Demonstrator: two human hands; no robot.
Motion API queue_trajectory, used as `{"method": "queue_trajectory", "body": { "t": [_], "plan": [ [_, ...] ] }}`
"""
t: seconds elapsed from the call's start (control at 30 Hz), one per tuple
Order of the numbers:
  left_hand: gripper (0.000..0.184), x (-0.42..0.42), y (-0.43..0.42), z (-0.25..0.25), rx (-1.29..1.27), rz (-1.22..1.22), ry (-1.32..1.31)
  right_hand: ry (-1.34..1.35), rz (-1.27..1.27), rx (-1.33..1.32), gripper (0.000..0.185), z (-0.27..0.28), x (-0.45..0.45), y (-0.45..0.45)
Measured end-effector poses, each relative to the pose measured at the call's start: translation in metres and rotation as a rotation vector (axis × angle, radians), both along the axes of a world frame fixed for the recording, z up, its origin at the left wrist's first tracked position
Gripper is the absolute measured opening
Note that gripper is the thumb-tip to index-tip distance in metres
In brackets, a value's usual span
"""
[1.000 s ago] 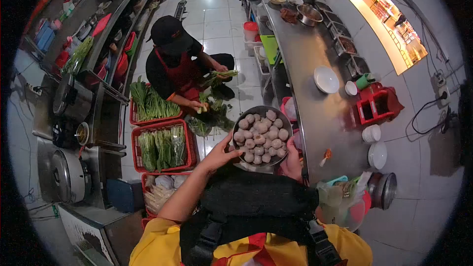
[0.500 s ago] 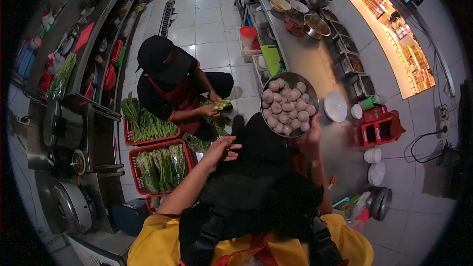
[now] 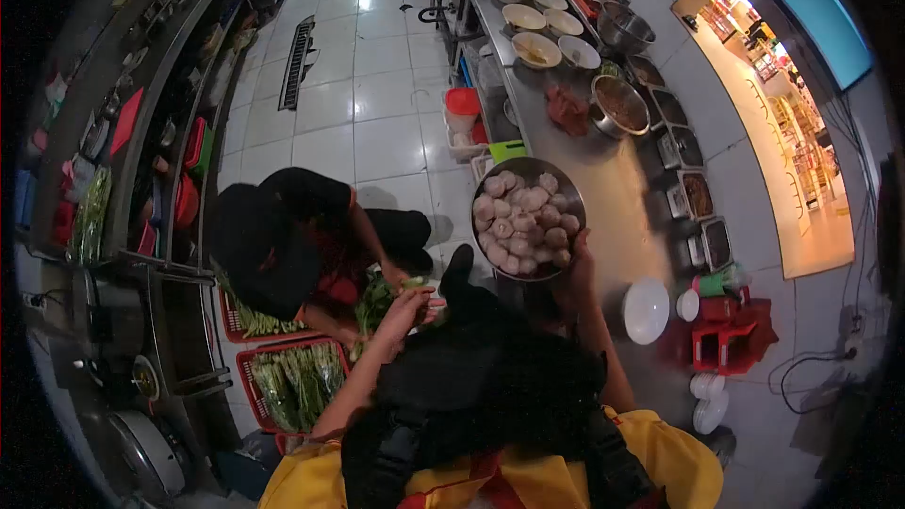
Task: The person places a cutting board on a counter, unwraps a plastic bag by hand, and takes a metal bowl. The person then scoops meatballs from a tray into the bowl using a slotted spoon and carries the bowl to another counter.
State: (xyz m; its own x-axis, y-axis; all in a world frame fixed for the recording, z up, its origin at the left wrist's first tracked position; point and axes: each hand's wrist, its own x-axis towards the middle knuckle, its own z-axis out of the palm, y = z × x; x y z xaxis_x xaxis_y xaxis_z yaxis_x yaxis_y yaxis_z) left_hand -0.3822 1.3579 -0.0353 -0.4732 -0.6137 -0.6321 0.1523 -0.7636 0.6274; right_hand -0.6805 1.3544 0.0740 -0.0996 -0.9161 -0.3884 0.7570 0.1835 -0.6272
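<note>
My right hand [image 3: 578, 269] grips the lower right rim of a round metal bowl [image 3: 577, 190], held up in front of me at the counter's edge. The bowl is heaped with pale, pinkish-grey balls [image 3: 520, 221] that look like meatballs. Nothing shows in my left hand [image 3: 409, 309], whose fingers are partly stretched to the right. Close beside it, a co-worker [image 3: 273, 250] in a dark cap crouches with leafy greens [image 3: 375, 302] in their hands. In the picture my left hand overlaps the greens' edge; I cannot tell whether they touch.
Red baskets [image 3: 247, 394] of bagged greens stand on the floor at left. Along the steel counter [image 3: 613, 198] at right are several bowls [image 3: 535, 50], a white plate [image 3: 646, 311] and a red holder [image 3: 724, 344]. Shelving [image 3: 179, 66] lines the left side above the tiled floor [image 3: 377, 94].
My view has shifted, and the bowl appears lower and further left. My left hand is lower and further left, beside the co-worker's greens. The co-worker has bent forward, with hands further apart.
</note>
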Motion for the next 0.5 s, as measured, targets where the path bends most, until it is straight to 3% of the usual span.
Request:
{"method": "queue_trajectory", "body": {
  "t": [0.1,0.17,0.2,0.3,0.33,0.43,0.47,0.5],
  "plan": [
    [0.039,-0.032,-0.075,-0.009,0.062,0.020,-0.008,0.158,0.001,-0.011,0.067,-0.075,-0.051,-0.057],
    [0.048,-0.056,-0.108,-0.014,-0.031,0.170,0.132,0.060,0.022,0.053,0.067,-0.064,-0.055,-0.085],
    [0.060,-0.068,-0.126,-0.014,-0.128,0.130,0.137,-0.030,0.058,0.099,0.066,-0.057,-0.055,-0.102],
    [0.070,-0.105,-0.177,0.011,-0.216,0.179,0.267,-0.003,0.138,0.095,0.082,-0.050,-0.063,-0.141],
    [0.082,-0.116,-0.192,0.002,-0.194,0.176,0.306,0.042,0.131,0.133,0.082,-0.049,-0.065,-0.150],
    [0.081,-0.128,-0.202,-0.005,-0.172,0.095,0.281,0.029,0.107,0.052,0.076,-0.062,-0.073,-0.164],
    [0.075,-0.126,-0.201,-0.003,-0.001,0.119,0.292,-0.020,0.104,0.043,0.069,-0.037,-0.076,-0.168],
    [0.071,-0.138,-0.202,0.026,-0.023,0.149,0.225,-0.064,0.090,0.028,0.061,-0.012,-0.080,-0.171]
  ]
}}
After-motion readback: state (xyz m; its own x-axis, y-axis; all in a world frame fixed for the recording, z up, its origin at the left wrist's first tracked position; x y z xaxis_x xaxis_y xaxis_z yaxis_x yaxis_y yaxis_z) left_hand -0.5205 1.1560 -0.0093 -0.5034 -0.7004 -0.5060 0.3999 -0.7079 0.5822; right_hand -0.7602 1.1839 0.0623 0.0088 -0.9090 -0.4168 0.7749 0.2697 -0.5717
